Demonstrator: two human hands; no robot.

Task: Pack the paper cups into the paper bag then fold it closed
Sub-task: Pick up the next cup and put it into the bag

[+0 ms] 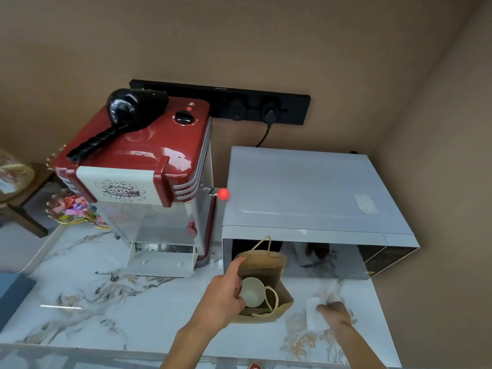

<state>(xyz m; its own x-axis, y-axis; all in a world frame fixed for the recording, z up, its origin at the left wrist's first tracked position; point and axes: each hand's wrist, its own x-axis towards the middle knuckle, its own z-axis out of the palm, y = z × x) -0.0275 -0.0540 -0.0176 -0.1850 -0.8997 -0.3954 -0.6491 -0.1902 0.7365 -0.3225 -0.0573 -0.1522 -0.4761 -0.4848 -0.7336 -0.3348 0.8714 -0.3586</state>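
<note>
A brown paper bag (277, 265) with twine handles stands open on the marble counter, in front of the microwave. My left hand (222, 294) holds a white paper cup (251, 291) inside the bag's mouth, with the index finger stretched along the bag's left edge. To the right of the bag, my right hand (334, 312) is blurred and closed around a second white paper cup (312, 312) low over the counter.
A silver microwave (306, 193) stands right behind the bag. A red popcorn machine (143, 166) with a black hair dryer (125, 115) on top stands at the left. A dish of coloured wrappers (70, 209) sits far left. The marble counter (133, 310) stretches left of the bag.
</note>
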